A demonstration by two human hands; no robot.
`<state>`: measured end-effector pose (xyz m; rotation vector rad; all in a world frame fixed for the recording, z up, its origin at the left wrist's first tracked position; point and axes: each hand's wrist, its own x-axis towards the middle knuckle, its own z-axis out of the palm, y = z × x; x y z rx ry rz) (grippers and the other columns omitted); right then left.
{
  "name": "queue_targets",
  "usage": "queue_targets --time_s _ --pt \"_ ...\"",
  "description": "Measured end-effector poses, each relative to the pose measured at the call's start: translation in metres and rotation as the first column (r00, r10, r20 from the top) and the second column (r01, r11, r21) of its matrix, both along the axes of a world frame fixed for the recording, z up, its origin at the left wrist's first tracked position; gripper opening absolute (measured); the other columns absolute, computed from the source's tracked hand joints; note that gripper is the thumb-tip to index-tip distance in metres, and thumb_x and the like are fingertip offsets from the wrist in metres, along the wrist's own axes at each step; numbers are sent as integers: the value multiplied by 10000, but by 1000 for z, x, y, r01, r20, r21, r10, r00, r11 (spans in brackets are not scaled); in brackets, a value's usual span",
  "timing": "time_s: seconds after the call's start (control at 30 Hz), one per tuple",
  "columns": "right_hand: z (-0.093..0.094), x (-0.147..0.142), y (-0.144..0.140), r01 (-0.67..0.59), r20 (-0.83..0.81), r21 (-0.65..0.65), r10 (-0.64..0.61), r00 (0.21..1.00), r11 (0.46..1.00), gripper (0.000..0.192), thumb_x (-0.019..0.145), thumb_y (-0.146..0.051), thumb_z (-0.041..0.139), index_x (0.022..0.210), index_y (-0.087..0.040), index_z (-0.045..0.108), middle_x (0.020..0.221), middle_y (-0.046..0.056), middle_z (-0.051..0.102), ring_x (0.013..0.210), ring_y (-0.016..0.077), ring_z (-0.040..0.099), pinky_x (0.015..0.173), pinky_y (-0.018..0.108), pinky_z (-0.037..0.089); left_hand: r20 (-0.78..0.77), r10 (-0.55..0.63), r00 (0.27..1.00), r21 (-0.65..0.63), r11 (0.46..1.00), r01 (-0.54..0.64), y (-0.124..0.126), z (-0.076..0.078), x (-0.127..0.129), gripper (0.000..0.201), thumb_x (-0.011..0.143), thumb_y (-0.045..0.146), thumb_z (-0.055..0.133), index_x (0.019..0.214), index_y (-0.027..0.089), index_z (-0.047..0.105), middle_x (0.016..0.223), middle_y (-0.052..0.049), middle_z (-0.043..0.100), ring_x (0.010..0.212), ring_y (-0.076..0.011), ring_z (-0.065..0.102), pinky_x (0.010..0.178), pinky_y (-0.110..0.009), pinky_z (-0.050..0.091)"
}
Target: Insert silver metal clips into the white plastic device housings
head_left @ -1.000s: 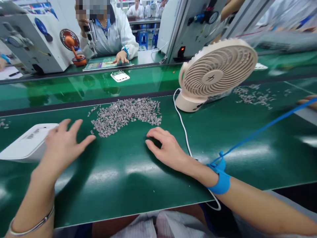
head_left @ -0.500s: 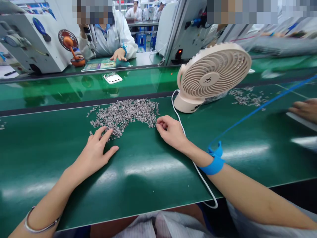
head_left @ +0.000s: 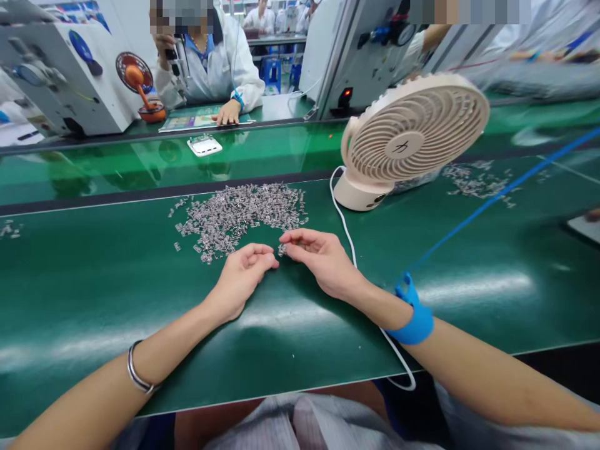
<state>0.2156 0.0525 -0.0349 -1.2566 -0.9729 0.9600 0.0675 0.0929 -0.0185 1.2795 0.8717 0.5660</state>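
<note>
Right hand: our right hand rests on the dark green glossy bench mat, thumb and forefinger pressed together on one small silvery metal clip.
Left hand: our left hand lies just beside it, fingers curled, tips close to the clip; we cannot tell whether it grips anything.
Location of work: the pinched clip sits at the near edge of the loose heap of small silvery metal parts, between our two hands.
Risk, drop: we judge the clip could slip from so slight a pinch, and it would be hard to pick out again among the heap.
Risk, scatter: we judge a sweep of either wrist could push parts off the heap and across the mat.
Risk, airflow: the round beige plastic desk fan stands near; light parts may shift if it blows their way.
Risk, snag: the white fan cable runs under our right forearm, and the blue coiled cord leads from the blue wrist strap; either could catch and drag.
Count, hands of ours: two.
Count, fans: one beige; one small orange fan across the line.
Count, heaps: two, the second behind the beige fan; single parts too many to count.
Count, bangles: one silver bangle.
Count, white devices on the green conveyor belt: one.
</note>
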Motion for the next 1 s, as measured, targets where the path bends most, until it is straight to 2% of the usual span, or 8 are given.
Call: queue_targets --time_s 0.07,0.23,0.47,0.7,0.8,0.9,1.0 --pt "4 -7 -7 -55 -34 1 55 998 999 142 646 -246 650 765 -173 627 682 -22 604 621 91 550 618 248 457 37 -30 999 -16 999 31 1 -2 1 235 700 344 634 800 146 558 686 7 593 521 -54 393 528 -207 306" --pt "10 -14 -17 -149 -101 -17 146 984 989 139 674 -268 652 776 -182 612 664 -24 616 614 108 593 656 284 507 67 -139 988 47 990 136 2 -4 -4 189 709 317 642 704 148 558 639 23 551 635 -88 487 649 -229 367" --pt "11 -13 -20 -209 -85 -49 205 975 977 171 680 -263 654 819 -184 595 675 -15 623 637 116 614 651 274 512 52 -154 987 13 988 153 2 -3 -8 179 746 338 613 732 161 594 650 12 588 613 -88 484 616 -227 349" --pt "4 -10 -19 -84 126 -94 95 987 992 154 689 -284 613 792 -170 610 664 -3 598 599 106 546 591 259 471 22 -105 994 -61 992 107 4 -1 -12 215 731 353 620 667 160 551 596 21 568 489 -55 340 498 -208 267" --pt "2 -7 -16 15 155 -64 -5 988 998 136 680 -274 617 764 -167 613 677 4 600 604 108 536 593 259 464 45 -66 997 -118 990 71 6 0 -13 224 731 342 628 646 152 543 588 19 563 479 -42 312 471 -192 237" --pt "3 -1 -13 140 168 -4 -137 976 990 132 680 -247 617 792 -177 614 720 9 616 611 109 543 597 258 466 75 -15 997 -180 983 28 7 1 -14 186 731 299 640 871 177 628 789 -8 643 495 -27 332 466 -179 245" --pt "6 6 -10 226 187 42 -230 955 973 151 690 -207 594 837 -190 621 780 16 642 652 119 571 602 259 472 70 14 997 -262 965 5 9 3 -15 493 737 270 633 1216 248 518 1061 -49 631 524 -22 374 486 -182 295"
